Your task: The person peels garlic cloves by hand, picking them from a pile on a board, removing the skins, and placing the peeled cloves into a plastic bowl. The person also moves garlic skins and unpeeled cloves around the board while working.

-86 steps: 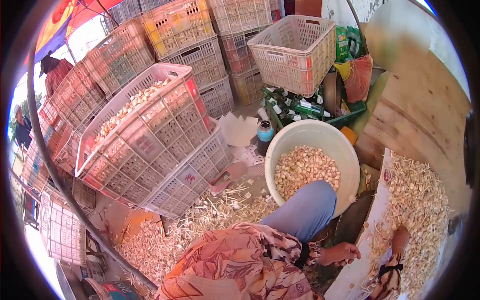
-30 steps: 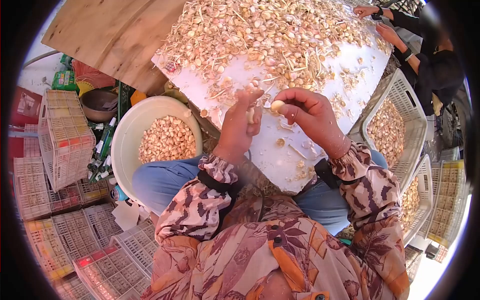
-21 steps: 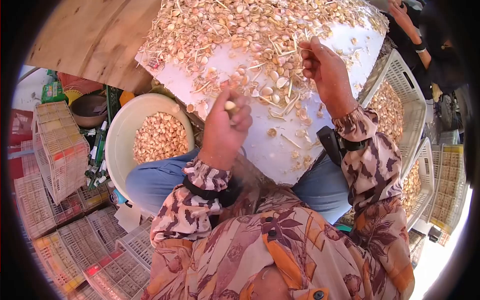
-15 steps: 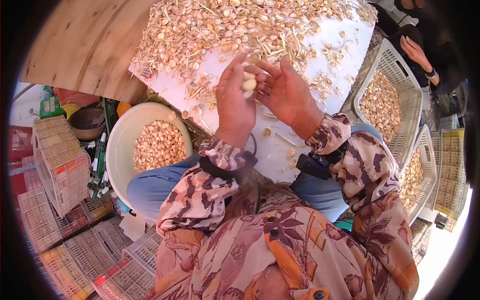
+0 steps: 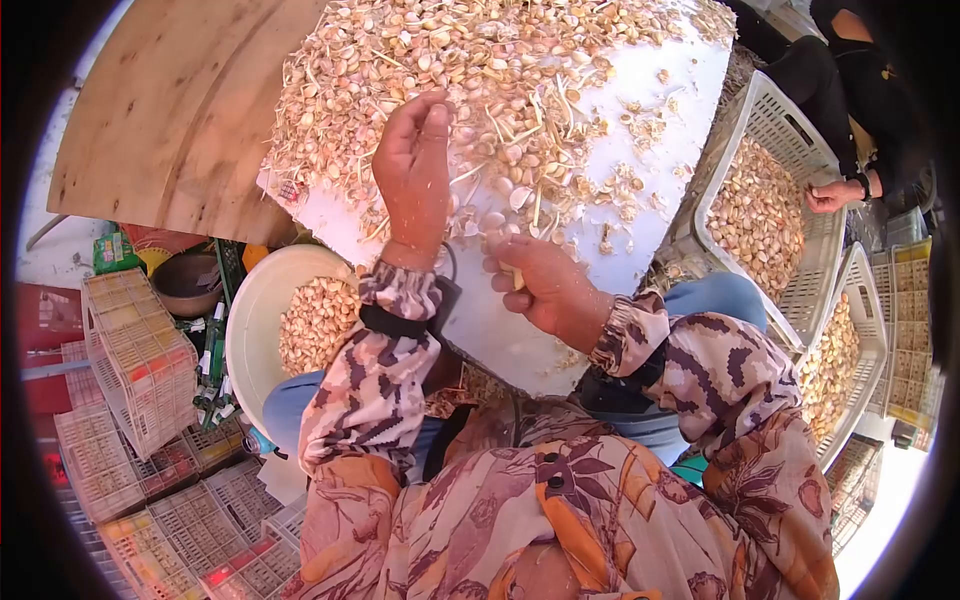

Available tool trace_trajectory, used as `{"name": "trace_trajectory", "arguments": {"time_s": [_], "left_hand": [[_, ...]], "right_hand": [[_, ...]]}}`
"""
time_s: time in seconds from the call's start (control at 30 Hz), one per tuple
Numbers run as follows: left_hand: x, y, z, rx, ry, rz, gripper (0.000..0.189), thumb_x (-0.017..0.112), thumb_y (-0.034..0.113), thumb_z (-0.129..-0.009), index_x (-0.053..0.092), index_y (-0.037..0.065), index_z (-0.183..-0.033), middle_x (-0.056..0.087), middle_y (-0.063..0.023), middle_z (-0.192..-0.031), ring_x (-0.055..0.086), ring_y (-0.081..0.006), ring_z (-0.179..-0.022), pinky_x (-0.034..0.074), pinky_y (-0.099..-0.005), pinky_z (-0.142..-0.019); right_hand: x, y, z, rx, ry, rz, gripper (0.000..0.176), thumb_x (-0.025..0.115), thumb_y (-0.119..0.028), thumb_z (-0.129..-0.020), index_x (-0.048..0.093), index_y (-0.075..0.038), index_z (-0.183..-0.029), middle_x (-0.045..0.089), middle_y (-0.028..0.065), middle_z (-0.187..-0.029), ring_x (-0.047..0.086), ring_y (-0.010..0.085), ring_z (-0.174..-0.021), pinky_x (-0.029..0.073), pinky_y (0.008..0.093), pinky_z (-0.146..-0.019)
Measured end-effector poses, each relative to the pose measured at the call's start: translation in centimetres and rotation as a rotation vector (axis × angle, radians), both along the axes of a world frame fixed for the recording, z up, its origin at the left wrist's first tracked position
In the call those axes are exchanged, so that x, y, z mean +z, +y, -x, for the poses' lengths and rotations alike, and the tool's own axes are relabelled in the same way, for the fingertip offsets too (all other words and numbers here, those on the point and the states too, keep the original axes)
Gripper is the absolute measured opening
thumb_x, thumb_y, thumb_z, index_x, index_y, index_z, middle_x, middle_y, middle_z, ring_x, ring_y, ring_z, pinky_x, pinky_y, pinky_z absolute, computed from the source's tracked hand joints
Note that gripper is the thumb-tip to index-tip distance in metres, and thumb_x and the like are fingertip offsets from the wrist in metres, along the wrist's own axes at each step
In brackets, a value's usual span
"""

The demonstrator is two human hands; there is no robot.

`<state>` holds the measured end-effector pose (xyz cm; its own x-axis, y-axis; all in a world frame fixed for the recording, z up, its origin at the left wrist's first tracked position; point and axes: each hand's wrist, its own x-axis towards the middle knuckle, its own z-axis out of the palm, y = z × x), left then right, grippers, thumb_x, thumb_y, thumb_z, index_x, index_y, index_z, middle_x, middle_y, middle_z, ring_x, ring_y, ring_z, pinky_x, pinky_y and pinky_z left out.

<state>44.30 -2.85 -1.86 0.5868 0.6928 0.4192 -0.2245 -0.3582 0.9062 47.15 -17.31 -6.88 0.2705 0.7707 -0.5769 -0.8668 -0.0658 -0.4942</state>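
Note:
My left hand (image 5: 415, 175) is raised over the near left part of a heap of garlic cloves (image 5: 400, 60), its fingers bent and pressed to the thumb. Whatever it may hold is too small to make out. Lower and to the right, my right hand (image 5: 550, 285) is curled over the white board (image 5: 640, 100), with a pale garlic clove (image 5: 514, 278) showing between its fingers. Loose cloves and dry skins lie just beyond its fingertips.
A round tub (image 5: 250, 330) of cloves stands at the left beside stacked crates (image 5: 140, 350). Two white crates (image 5: 765, 95) of cloves are at the right, where another person's hand (image 5: 830, 197) touches the nearer contents' edge. Plywood (image 5: 160, 110) lies at the upper left.
My hands have moved apart, the left up and leftward, the right down and closed around a clove. The other person's hand has come down to the crate. The view has shifted slightly.

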Motion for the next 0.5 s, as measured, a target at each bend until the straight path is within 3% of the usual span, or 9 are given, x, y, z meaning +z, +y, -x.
{"name": "trace_trajectory", "arguments": {"time_s": [0.03, 0.1, 0.17, 0.23, 0.3, 0.37, 0.4, 0.43, 0.5], "left_hand": [[-0.2, 0.9, -0.5, 0.005, 0.007, 0.000, 0.024, 0.053, 0.012, -0.091, 0.058, -0.003, -0.110, 0.063, -0.0063, -0.098, 0.056, -0.0112, -0.091, 0.045, -0.0221, -0.078], [-1.4, 2.7, -1.5, -0.213, 0.597, -0.453, 0.022, 0.057, 0.005, -0.085, 0.061, 0.003, -0.107, 0.064, -0.0061, -0.091, 0.058, -0.0121, -0.086, 0.045, -0.0223, -0.077], [-4.7, 3.7, -3.4, -0.291, 0.511, -0.671, 0.022, 0.058, 0.007, -0.082, 0.063, 0.007, -0.103, 0.062, -0.0083, -0.088, 0.060, -0.0148, -0.082, 0.047, -0.0255, -0.074], [-6.3, 3.6, -4.9, -0.345, 0.653, -0.982, 0.018, 0.056, 0.011, -0.080, 0.064, 0.005, -0.095, 0.062, -0.0145, -0.089, 0.060, -0.0316, -0.082, 0.048, -0.0376, -0.072], [-5.9, 4.2, -5.5, -0.333, 0.705, -0.789, 0.019, 0.056, 0.017, -0.081, 0.065, 0.009, -0.096, 0.063, -0.0147, -0.088, 0.061, -0.0324, -0.080, 0.048, -0.0391, -0.071], [-6.1, 6.5, -5.8, -0.300, 0.516, -0.640, 0.019, 0.056, 0.016, -0.081, 0.066, 0.011, -0.096, 0.064, -0.0148, -0.086, 0.060, -0.0338, -0.074, 0.048, -0.0369, -0.069], [-6.3, 7.3, -5.9, -0.156, 0.468, -0.615, 0.018, 0.056, 0.016, -0.085, 0.067, 0.009, -0.096, 0.066, -0.0101, -0.078, 0.060, -0.0259, -0.065, 0.048, -0.0310, -0.062], [-6.5, 8.0, -5.5, -0.153, 0.468, -0.620, 0.018, 0.056, 0.016, -0.085, 0.067, 0.009, -0.096, 0.066, -0.0101, -0.078, 0.060, -0.0259, -0.065, 0.048, -0.0310, -0.062], [-4.5, 7.7, -3.7, -0.190, 0.493, 0.099, 0.022, 0.052, 0.011, -0.090, 0.065, 0.002, -0.105, 0.055, 0.0000, -0.063, 0.052, -0.0087, -0.058, 0.043, -0.0235, -0.055]], "right_hand": [[0.3, -0.3, -0.1, 0.031, -0.001, 0.003, 0.016, 0.055, -0.021, -0.089, 0.054, -0.006, -0.097, 0.051, 0.0013, -0.082, 0.045, 0.0089, -0.064, 0.032, 0.0196, -0.047], [0.2, -0.9, -0.9, 0.064, 0.005, 0.009, 0.013, 0.055, -0.018, -0.089, 0.055, -0.008, -0.098, 0.051, -0.0007, -0.077, 0.041, 0.0064, -0.057, 0.026, 0.0168, -0.040], [-0.3, -0.9, -3.3, -0.071, -0.061, -0.072, 0.012, 0.056, -0.015, -0.086, 0.055, -0.006, -0.093, 0.050, 0.0015, -0.078, 0.043, 0.0095, -0.062, 0.030, 0.0194, -0.046], [-0.3, -1.0, -5.1, -0.134, -0.064, -0.103, 0.012, 0.056, -0.015, -0.085, 0.055, -0.005, -0.093, 0.050, 0.0018, -0.078, 0.043, 0.0094, -0.063, 0.030, 0.0197, -0.046], [-0.2, -1.4, -6.7, -0.192, -0.069, -0.136, 0.011, 0.056, -0.014, -0.085, 0.055, -0.005, -0.093, 0.051, 0.0020, -0.079, 0.043, 0.0092, -0.063, 0.030, 0.0200, -0.047], [-0.2, -1.7, -8.2, -0.322, -0.142, -0.156, 0.013, 0.058, -0.014, -0.085, 0.056, -0.004, -0.092, 0.051, 0.0031, -0.079, 0.043, 0.0094, -0.064, 0.031, 0.0200, -0.047], [-0.4, -1.8, -9.0, -0.335, -0.178, -0.151, 0.016, 0.059, -0.017, -0.085, 0.056, -0.003, -0.093, 0.051, 0.0034, -0.079, 0.043, 0.0097, -0.064, 0.031, 0.0201, -0.048], [-0.6, -2.1, -9.5, -0.334, -0.178, -0.157, 0.016, 0.059, -0.017, -0.085, 0.056, -0.003, -0.093, 0.051, 0.0034, -0.079, 0.043, 0.0097, -0.064, 0.031, 0.0201, -0.048], [-0.4, -2.2, -10.2, -0.366, -0.229, -0.084, 0.017, 0.059, -0.017, -0.085, 0.057, -0.004, -0.095, 0.051, 0.0025, -0.079, 0.043, 0.0094, -0.065, 0.031, 0.0196, -0.048]]}}
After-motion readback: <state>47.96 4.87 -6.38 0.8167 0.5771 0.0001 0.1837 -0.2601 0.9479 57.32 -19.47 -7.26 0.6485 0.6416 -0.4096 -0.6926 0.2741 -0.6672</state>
